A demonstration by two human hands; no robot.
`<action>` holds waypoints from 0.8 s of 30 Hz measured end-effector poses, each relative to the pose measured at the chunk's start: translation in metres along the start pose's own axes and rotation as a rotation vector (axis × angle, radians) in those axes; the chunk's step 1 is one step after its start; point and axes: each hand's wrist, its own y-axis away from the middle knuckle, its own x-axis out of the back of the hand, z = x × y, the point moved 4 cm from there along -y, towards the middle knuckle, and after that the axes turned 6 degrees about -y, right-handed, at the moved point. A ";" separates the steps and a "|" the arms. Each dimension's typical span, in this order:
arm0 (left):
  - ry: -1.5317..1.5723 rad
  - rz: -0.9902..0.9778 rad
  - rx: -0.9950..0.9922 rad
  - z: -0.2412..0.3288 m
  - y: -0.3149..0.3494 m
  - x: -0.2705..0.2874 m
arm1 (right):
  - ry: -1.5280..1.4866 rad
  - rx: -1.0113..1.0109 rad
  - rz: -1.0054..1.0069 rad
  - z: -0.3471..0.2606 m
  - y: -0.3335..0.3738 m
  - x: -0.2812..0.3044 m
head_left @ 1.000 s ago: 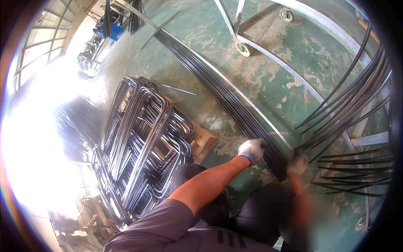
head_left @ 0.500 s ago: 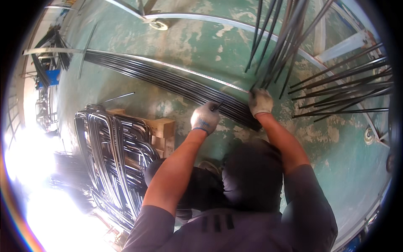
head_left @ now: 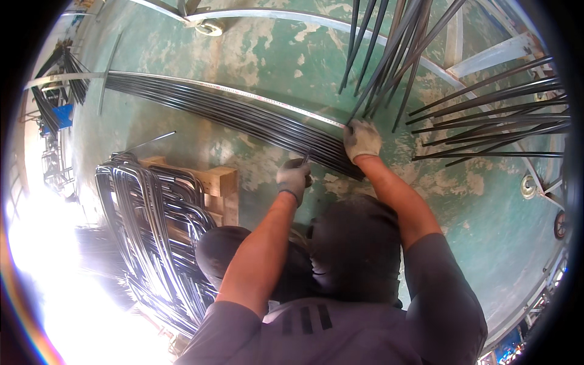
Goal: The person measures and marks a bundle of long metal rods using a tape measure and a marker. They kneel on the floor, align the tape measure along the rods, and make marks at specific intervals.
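A row of dark metal tubes (head_left: 243, 115) lies side by side on the green floor, running from the far left toward me. Along its far edge stretches a pale tape measure (head_left: 267, 99). My right hand (head_left: 363, 138), in a whitish work glove, is closed on the tape's right end beside the tube ends. My left hand (head_left: 293, 175), gloved too, is closed just off the near edge of the row. A thin, dark pen-like tool (head_left: 308, 156) sticks out of its fingers toward the tubes; its exact kind cannot be made out.
Bent metal tubes (head_left: 143, 194) are stacked beside a wooden pallet (head_left: 220, 180) at the left. More straight tubes (head_left: 395, 55) jut in from the upper right, with another bundle (head_left: 499, 125) below them. A pale wheeled frame (head_left: 292, 17) runs along the far side.
My left hand has drawn back from the tubes toward me and turned. The right hand stays at the tape's end. The whole view has shifted slightly.
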 end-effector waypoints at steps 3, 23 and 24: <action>0.201 0.032 -0.043 -0.029 -0.021 -0.001 | -0.006 -0.032 -0.034 -0.001 -0.001 0.000; 0.238 -0.015 -0.102 0.018 -0.055 -0.020 | 0.006 -0.165 -0.184 -0.004 -0.008 0.007; 0.261 -0.033 -0.106 0.021 -0.057 -0.021 | 0.009 -0.164 -0.181 -0.003 -0.008 0.006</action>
